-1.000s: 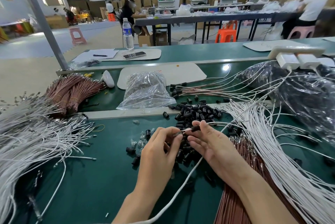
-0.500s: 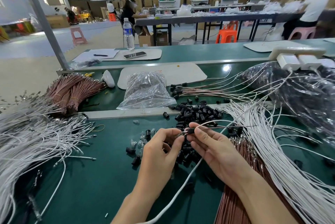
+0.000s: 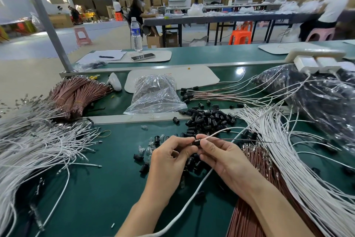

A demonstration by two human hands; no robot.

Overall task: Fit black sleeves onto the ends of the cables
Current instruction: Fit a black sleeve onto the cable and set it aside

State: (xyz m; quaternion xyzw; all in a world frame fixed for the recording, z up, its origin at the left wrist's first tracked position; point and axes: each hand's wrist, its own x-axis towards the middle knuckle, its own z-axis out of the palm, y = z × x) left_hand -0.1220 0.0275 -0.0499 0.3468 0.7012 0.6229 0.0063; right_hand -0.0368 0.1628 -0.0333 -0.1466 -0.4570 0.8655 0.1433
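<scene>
Fitting one sleeve (image 3: pixel 197 142) takes both hands, which meet just above the table (image 3: pixel 92 188), close to the pile (image 3: pixel 208 118) of loose sleeves so that the next piece lies within easy reach. The left hand (image 3: pixel 169 160) holds the sleeve level with its opening turned to the right, which appears to present the bore to the incoming cable ends. Its fingers (image 3: pixel 182 140) are curled and closed on the sleeve body. The right hand (image 3: pixel 228 161) faces it, fingertips (image 3: pixel 208 145) pressed together on a white cable (image 3: pixel 222 132) and a brown cable (image 3: pixel 249 140) right at the sleeve mouth. Gripping so near the ends probably keeps the thin leads from buckling as they are pushed in. How deep the ends sit cannot be told, since the fingers hide the joint. Both cables trail away to the right, the white one arching upward, the brown one running nearly straight. Unfitted white stock (image 3: pixel 288 160) and brown stock (image 3: pixel 257 160) lie beside the right wrist. Cables already sleeved (image 3: pixel 221 95) rest beyond the pile, well apart from the hands.
</scene>
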